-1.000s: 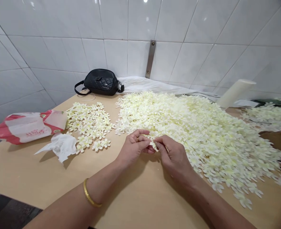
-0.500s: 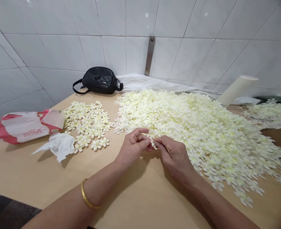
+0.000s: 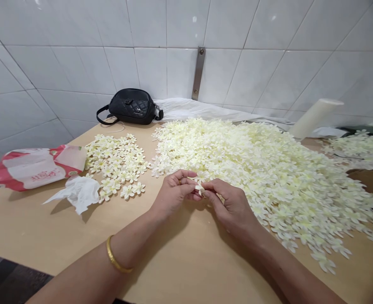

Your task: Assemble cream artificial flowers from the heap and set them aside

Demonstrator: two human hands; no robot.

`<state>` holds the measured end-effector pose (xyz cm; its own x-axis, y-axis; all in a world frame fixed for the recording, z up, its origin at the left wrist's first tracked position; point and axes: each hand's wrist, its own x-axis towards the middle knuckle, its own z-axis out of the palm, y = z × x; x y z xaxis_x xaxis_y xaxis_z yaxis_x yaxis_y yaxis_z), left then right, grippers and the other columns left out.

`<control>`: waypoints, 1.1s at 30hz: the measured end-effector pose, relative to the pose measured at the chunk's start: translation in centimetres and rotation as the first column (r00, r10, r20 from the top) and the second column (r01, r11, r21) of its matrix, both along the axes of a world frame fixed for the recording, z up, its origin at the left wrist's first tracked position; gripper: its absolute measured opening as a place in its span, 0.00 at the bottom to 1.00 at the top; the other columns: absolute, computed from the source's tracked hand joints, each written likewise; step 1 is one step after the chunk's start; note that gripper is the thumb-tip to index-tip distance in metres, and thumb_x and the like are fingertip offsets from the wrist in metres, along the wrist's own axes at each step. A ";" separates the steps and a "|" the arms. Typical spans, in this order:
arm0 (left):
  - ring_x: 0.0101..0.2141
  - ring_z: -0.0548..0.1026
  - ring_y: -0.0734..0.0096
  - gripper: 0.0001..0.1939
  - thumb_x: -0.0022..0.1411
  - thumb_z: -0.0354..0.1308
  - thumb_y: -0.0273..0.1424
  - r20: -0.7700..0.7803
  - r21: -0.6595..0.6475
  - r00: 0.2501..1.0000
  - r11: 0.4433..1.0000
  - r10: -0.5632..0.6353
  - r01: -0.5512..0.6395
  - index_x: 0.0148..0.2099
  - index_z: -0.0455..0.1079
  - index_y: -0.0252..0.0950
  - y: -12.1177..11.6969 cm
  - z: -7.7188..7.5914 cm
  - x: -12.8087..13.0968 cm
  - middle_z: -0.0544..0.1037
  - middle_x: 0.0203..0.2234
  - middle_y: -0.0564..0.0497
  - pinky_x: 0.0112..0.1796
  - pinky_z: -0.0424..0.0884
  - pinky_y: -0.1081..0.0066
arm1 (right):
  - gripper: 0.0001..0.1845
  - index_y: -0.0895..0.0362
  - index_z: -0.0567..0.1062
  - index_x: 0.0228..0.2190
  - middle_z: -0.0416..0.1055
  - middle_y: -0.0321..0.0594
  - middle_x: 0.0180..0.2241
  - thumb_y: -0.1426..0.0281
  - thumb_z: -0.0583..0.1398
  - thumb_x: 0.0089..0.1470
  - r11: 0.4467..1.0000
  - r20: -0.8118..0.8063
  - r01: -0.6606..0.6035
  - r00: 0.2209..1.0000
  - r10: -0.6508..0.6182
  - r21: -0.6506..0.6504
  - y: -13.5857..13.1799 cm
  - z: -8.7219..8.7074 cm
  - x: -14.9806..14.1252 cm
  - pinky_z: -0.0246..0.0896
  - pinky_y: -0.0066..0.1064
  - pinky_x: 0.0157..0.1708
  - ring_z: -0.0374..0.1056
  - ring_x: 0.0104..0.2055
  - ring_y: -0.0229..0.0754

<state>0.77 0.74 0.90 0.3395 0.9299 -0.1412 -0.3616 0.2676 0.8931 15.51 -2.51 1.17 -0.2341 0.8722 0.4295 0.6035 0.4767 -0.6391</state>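
Observation:
My left hand [image 3: 173, 195] and my right hand [image 3: 231, 205] meet at the near edge of a big heap of cream artificial flowers [image 3: 262, 164]. Both hands pinch one small flower [image 3: 199, 188] between their fingertips. The left wrist wears a gold bangle [image 3: 115, 260], and a ring shows on a left finger. A smaller patch of flowers laid out flat [image 3: 117, 162] lies to the left of my hands on the wooden table [image 3: 31, 223].
A red and white plastic bag [image 3: 36, 166] and a crumpled white tissue [image 3: 77, 193] lie at the left. A black quilted purse [image 3: 131, 106] sits by the tiled wall. A cream roll [image 3: 314, 118] and more flowers [image 3: 359, 150] lie at the far right.
My fingers have shifted slightly on the small flower, which now shows more between the fingertips. The view moved down a little, then held steady. Nothing else on the table moved.

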 end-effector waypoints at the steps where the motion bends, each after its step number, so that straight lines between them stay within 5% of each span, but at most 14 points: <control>1: 0.19 0.72 0.75 0.13 0.42 0.61 0.23 0.016 -0.007 1.000 1.000 -0.004 0.004 0.35 0.65 0.31 0.0 0.0 0.0 0.73 0.19 0.52 0.27 0.68 0.71 | 0.10 0.57 0.71 0.30 0.69 0.39 0.27 0.75 0.50 0.53 1.000 0.004 -0.003 1.000 0.003 0.009 0.0 0.0 0.0 0.58 0.28 0.30 0.64 0.29 0.38; 10: 0.23 0.73 0.72 0.16 0.44 0.61 0.24 0.057 -0.021 0.996 0.998 -0.064 0.065 0.38 0.65 0.31 -0.2 0.0 0.0 0.74 0.21 0.51 0.31 0.69 0.69 | 0.10 0.57 0.68 0.29 0.64 0.38 0.24 0.78 0.48 0.52 0.990 0.089 0.046 0.994 -0.058 0.135 0.0 -0.7 0.0 0.55 0.27 0.26 0.60 0.25 0.37; 20: 0.22 0.72 0.73 0.18 0.40 0.59 0.19 0.011 0.000 0.996 0.996 -0.090 0.090 0.37 0.66 0.33 -0.3 -0.4 0.0 0.70 0.20 0.55 0.31 0.67 0.69 | 0.10 0.57 0.66 0.26 0.62 0.37 0.23 0.76 0.48 0.53 0.992 0.089 0.061 0.994 -0.070 0.107 0.2 -1.0 -0.2 0.53 0.26 0.24 0.58 0.24 0.36; 29: 0.18 0.70 0.76 0.20 0.41 0.55 0.16 -0.035 0.019 0.998 0.998 -0.053 0.054 0.38 0.59 0.37 -0.3 0.2 0.1 0.68 0.18 0.59 0.25 0.65 0.73 | 0.10 0.57 0.65 0.21 0.61 0.33 0.19 0.71 0.51 0.53 0.970 -0.200 0.058 0.974 -0.107 -0.237 0.2 -0.7 -0.4 0.52 0.26 0.23 0.56 0.22 0.34; 33: 0.17 0.69 0.77 0.17 0.41 0.55 0.18 -0.014 0.037 1.000 0.999 -0.025 0.025 0.36 0.59 0.37 -0.2 0.1 0.2 0.68 0.19 0.59 0.24 0.64 0.74 | 0.10 0.58 0.66 0.22 0.63 0.34 0.21 0.67 0.53 0.51 0.911 -0.499 -0.082 0.854 -0.145 -0.404 0.6 -1.1 -0.1 0.56 0.27 0.26 0.59 0.25 0.34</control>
